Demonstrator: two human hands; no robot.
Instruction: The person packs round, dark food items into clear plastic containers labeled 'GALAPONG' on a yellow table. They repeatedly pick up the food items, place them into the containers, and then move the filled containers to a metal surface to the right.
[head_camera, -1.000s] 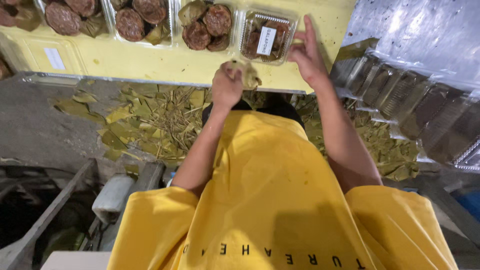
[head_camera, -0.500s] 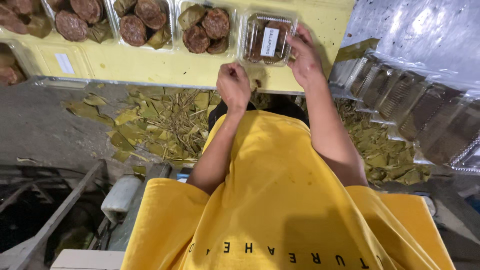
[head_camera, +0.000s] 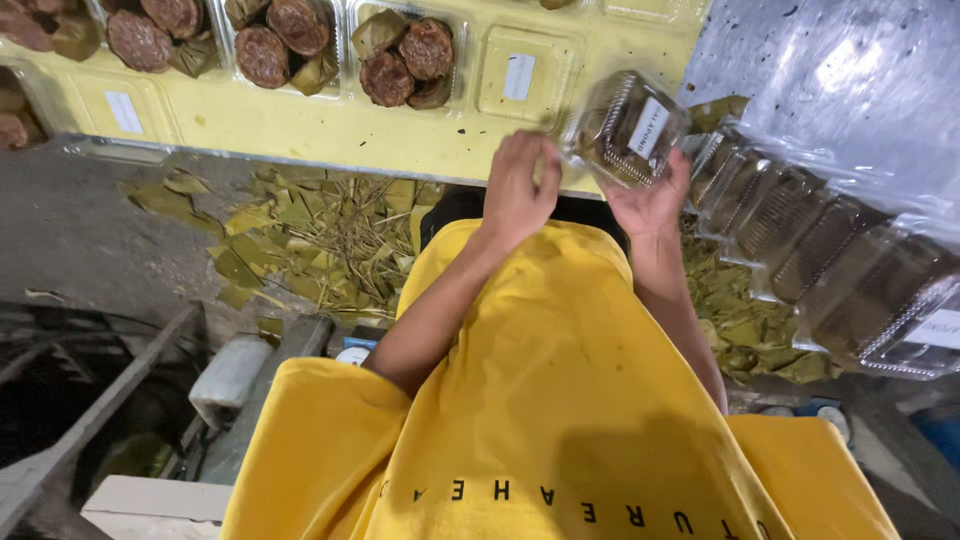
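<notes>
The right hand (head_camera: 655, 195) grips one clear plastic clamshell box (head_camera: 625, 128) from beneath, fingers curled around its lower edge, and holds it tilted in the air just off the yellow table (head_camera: 300, 125) edge, at about one o'clock in the view. The left hand (head_camera: 520, 185) sits just beside it at nine o'clock of the box, fingers bent towards its near corner; whether they pinch the lid or only touch it I cannot tell. The box carries one small white rectangular label (head_camera: 650, 125) on its top (its contents are blurred, though something dark shows through).

On the table, at eleven to twelve o'clock, three open clear trays show in full, each with brown round cakes (head_camera: 405, 60) and folded green leaf wraps. Two more white rectangular labels lie flat there: one on an empty closed box (head_camera: 525, 75) at twelve o'clock, one (head_camera: 122, 112) at ten o'clock on the table's left part.

At three o'clock a stack of empty clamshell boxes (head_camera: 830, 265) lies inside a clear plastic bag, too overlapped to count, with one white label at its lower end. Dried green leaves and straw (head_camera: 320, 240) litter the ground at nine o'clock. A yellow shirt (head_camera: 560, 420) fills six o'clock.
</notes>
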